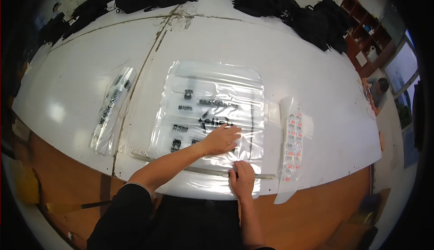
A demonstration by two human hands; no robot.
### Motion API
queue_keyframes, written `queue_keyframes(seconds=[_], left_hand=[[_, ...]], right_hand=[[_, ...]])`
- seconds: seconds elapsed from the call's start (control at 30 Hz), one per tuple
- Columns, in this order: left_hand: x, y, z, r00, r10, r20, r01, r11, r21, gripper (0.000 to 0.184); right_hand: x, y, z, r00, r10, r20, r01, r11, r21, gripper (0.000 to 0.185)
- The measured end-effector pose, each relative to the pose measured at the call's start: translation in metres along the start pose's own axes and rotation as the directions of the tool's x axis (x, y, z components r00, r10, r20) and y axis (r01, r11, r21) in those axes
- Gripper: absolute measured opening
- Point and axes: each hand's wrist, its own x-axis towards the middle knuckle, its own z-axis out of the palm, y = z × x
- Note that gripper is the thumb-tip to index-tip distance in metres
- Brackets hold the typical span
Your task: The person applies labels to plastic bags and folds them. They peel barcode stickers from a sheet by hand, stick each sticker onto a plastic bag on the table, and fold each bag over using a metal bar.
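Observation:
A stack of clear plastic bags (181, 119) with black print lies flat before me on the white table. My left hand (221, 139) rests palm down on the upper print, its fingers flat and slightly spread. Across the lower part of the bags runs a long, thin metal bar (205, 171). Over this bar, near its right end, my right hand (243, 178) has its fingers bent and pressed together, with the thumb on the left side. The underside of its grip is hidden.
A rolled clear bag bundle (113, 110) lies left on the white table (316, 82). At right is a sheet of red-marked labels (291, 146). Black bags (312, 24) are piled along the far edge. A person (377, 89) is at the right edge; others are far left.

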Motion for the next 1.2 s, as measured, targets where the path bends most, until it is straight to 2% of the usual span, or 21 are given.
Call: queue_keyframes(seconds=[0.03,0.07,0.1,0.13,0.17,0.23,0.33,0.37,0.47,0.53,0.57,0.6,0.63,0.73,0.77,0.9,0.97,1.13,1.2], left_hand=[[0.007,-0.011,-0.014,0.984,-0.047,-0.172,0.054,0.998,0.037,0.031],[0.009,-0.034,-0.027,0.958,-0.055,-0.28,0.1,0.984,0.151,0.027],[0.012,-0.056,-0.042,0.915,-0.161,-0.371,0.223,0.966,0.132,0.028],[0.012,-0.08,-0.048,0.828,-0.275,-0.489,0.402,0.899,0.175,0.03],[0.01,-0.107,-0.064,0.825,-0.375,-0.422,0.517,0.802,0.298,0.036],[0.002,-0.165,-0.07,0.697,-0.502,-0.512,0.699,0.634,0.331,0.044],[-0.01,-0.197,-0.087,0.569,-0.633,-0.525,0.821,0.407,0.4,0.049],[-0.018,-0.209,-0.076,0.566,-0.639,-0.521,0.82,0.368,0.439,0.051],[-0.023,-0.194,-0.075,0.538,-0.715,-0.446,0.837,0.391,0.382,0.058],[-0.021,-0.189,-0.075,0.524,-0.674,-0.52,0.851,0.409,0.329,0.058],[-0.022,-0.196,-0.069,0.522,-0.665,-0.534,0.853,0.42,0.311,0.056],[-0.021,-0.198,-0.069,0.512,-0.683,-0.521,0.859,0.414,0.301,0.057],[-0.02,-0.198,-0.066,0.506,-0.681,-0.53,0.861,0.437,0.261,0.055],[-0.019,-0.172,-0.088,0.527,-0.746,-0.408,0.849,0.445,0.284,0.053],[-0.021,-0.183,-0.074,0.543,-0.693,-0.475,0.838,0.486,0.248,0.05],[-0.022,-0.187,-0.065,0.568,-0.451,-0.688,0.798,0.505,0.328,0.03],[-0.022,-0.187,-0.064,0.582,-0.459,-0.671,0.794,0.5,0.346,0.027],[-0.014,-0.182,-0.081,0.639,-0.6,-0.48,0.763,0.421,0.49,0.017],[0.0,-0.183,-0.12,0.625,-0.722,-0.298,0.751,0.453,0.48,0.023]], right_hand=[[0.001,-0.002,-0.001,1.0,0.008,0.01,-0.009,1.0,0.012,0.03],[0.001,-0.001,0.001,1.0,-0.018,-0.025,0.018,1.0,-0.018,0.028],[0.002,-0.004,0.0,1.0,-0.012,-0.013,0.011,1.0,-0.022,0.027],[0.005,-0.008,-0.002,1.0,-0.007,-0.002,0.007,1.0,-0.028,0.025],[0.008,-0.01,-0.003,1.0,-0.018,-0.014,0.018,1.0,-0.016,0.024],[0.012,-0.011,-0.003,0.999,-0.04,-0.036,0.04,0.999,0.005,0.02],[0.014,-0.014,-0.004,0.999,-0.033,-0.031,0.032,0.999,-0.024,0.019],[0.012,-0.012,-0.003,1.0,0.004,0.013,-0.004,1.0,-0.028,0.021],[0.009,-0.01,-0.002,1.0,0.005,0.011,-0.004,0.999,-0.054,0.024],[-0.001,-0.005,0.001,0.993,0.076,0.086,-0.068,0.994,-0.089,0.032],[-0.003,-0.002,0.002,0.991,0.066,0.114,-0.056,0.995,-0.085,0.031],[-0.008,0.004,0.008,0.997,0.04,0.062,-0.036,0.997,-0.065,0.031],[-0.001,-0.002,0.006,0.993,0.049,0.106,-0.042,0.997,-0.067,0.022],[0.0,0.002,0.004,0.987,-0.047,0.151,0.062,0.994,-0.094,0.021],[-0.001,0.004,0.003,0.985,-0.049,0.164,0.068,0.991,-0.116,0.02],[0.006,-0.002,0.0,0.982,-0.079,0.171,0.099,0.988,-0.115,0.018],[0.004,0.001,0.002,0.985,-0.068,0.155,0.086,0.99,-0.111,0.018],[-0.006,0.019,0.008,0.991,-0.094,0.097,0.107,0.985,-0.133,0.02],[-0.007,0.023,0.01,0.992,-0.08,0.101,0.093,0.986,-0.139,0.022]])
